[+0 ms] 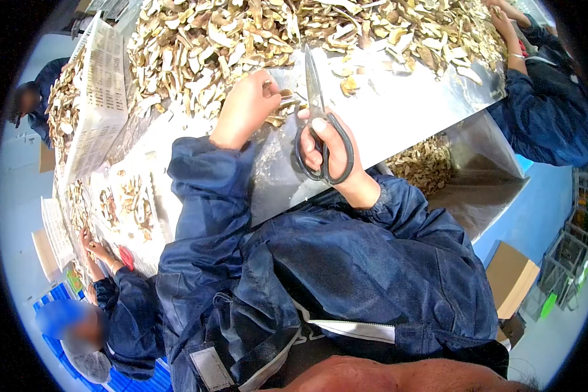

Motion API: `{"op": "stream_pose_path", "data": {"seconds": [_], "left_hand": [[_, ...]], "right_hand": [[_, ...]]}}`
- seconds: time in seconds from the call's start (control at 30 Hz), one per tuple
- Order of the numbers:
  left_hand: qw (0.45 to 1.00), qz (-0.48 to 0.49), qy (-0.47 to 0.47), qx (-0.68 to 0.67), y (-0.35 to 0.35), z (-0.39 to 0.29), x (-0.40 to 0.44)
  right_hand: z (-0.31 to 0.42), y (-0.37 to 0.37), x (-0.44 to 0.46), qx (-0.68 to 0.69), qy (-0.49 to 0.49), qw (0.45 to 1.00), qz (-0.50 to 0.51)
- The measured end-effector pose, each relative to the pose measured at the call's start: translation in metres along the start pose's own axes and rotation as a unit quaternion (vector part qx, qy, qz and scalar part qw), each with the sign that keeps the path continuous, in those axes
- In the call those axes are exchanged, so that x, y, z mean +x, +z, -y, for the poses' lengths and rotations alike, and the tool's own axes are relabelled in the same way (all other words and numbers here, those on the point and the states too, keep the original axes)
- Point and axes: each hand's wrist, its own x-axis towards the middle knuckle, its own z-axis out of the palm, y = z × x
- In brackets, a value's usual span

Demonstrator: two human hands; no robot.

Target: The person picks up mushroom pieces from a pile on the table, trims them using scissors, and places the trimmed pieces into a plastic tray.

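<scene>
My right hand (338,149) is wrapped round the black handles of a pair of scissors (314,81). The metal blades lie together and point away from me over the table. To their left, my left hand (248,104) has its fingers curled in a pinch; what they hold, if anything, is hidden. A few brownish slices (287,103) lie close by its fingertips. Beyond both hands spreads a large heap of sliced dried mushrooms (242,39), cream with brown edges.
The metal table (398,124) has an open metal bin (483,189) below its right edge, with mushroom slices inside. A white plastic crate (104,91) of slices stands left. Co-workers' sleeves (549,117) show at right and left. A cardboard box (509,277) is at lower right.
</scene>
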Motion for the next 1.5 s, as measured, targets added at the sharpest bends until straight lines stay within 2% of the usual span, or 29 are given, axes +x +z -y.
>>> {"op": "stream_pose_path", "data": {"seconds": [0.07, 0.17, 0.3, 0.33, 0.4, 0.47, 0.6, 0.7, 0.8, 0.9, 1.0, 1.03, 1.17, 1.27, 1.3, 1.4, 1.5], "left_hand": [[0.999, -0.029, 0.020, 0.008, 0.001, -0.002, -0.004], [0.998, 0.066, -0.008, -0.020, -0.012, -0.013, -0.016], [0.993, -0.006, -0.036, -0.116, -0.028, 0.000, -0.022], [0.994, -0.069, -0.032, -0.074, -0.031, 0.001, -0.020], [0.991, -0.128, -0.020, -0.031, -0.031, 0.011, -0.010], [0.994, -0.107, -0.028, 0.001, -0.023, 0.010, -0.001], [0.977, -0.141, 0.073, 0.139, 0.007, 0.011, 0.014], [0.975, -0.126, 0.036, 0.179, 0.011, 0.010, 0.018], [0.987, -0.067, -0.017, 0.146, 0.002, 0.005, 0.015], [0.998, -0.053, -0.029, 0.025, -0.008, 0.002, 0.003], [0.999, -0.015, -0.022, 0.020, -0.015, 0.000, -0.011], [0.999, -0.010, -0.046, -0.022, -0.018, 0.001, -0.017], [0.994, -0.069, -0.089, 0.000, -0.034, 0.012, -0.017], [0.990, -0.138, -0.005, 0.011, -0.025, 0.013, -0.008], [0.995, -0.094, -0.030, -0.014, -0.021, 0.010, -0.001], [0.990, -0.095, 0.044, 0.098, 0.000, -0.001, 0.007], [0.993, -0.057, 0.043, 0.097, 0.006, 0.004, 0.013]], "right_hand": [[0.001, 0.001, 0.000, -0.007, -0.002, 1.000, -0.004], [-0.001, -0.003, 0.001, -0.010, 0.000, 1.000, 0.007], [-0.001, -0.002, 0.000, -0.006, -0.001, 1.000, 0.007], [-0.001, -0.001, 0.000, -0.010, -0.005, 1.000, 0.008], [0.000, 0.000, 0.001, -0.015, -0.009, 1.000, 0.012], [-0.001, 0.000, 0.001, -0.019, -0.009, 1.000, 0.013], [0.000, -0.001, 0.001, -0.023, 0.000, 1.000, 0.005], [0.000, -0.001, 0.000, -0.029, 0.003, 1.000, 0.001], [-0.001, -0.002, 0.002, -0.021, 0.005, 1.000, 0.008], [0.000, -0.001, 0.001, -0.009, 0.014, 1.000, 0.006], [0.001, -0.001, 0.001, -0.011, 0.014, 1.000, 0.009], [0.001, -0.001, 0.001, -0.010, 0.015, 1.000, 0.008], [0.001, -0.001, 0.001, -0.016, 0.012, 1.000, 0.012], [0.002, 0.001, 0.001, -0.027, 0.010, 1.000, 0.011], [0.002, 0.002, 0.001, -0.030, 0.010, 0.999, 0.008], [0.003, 0.001, 0.000, -0.049, 0.010, 0.999, 0.011], [0.003, 0.000, 0.000, -0.052, 0.012, 0.999, 0.006]]}}
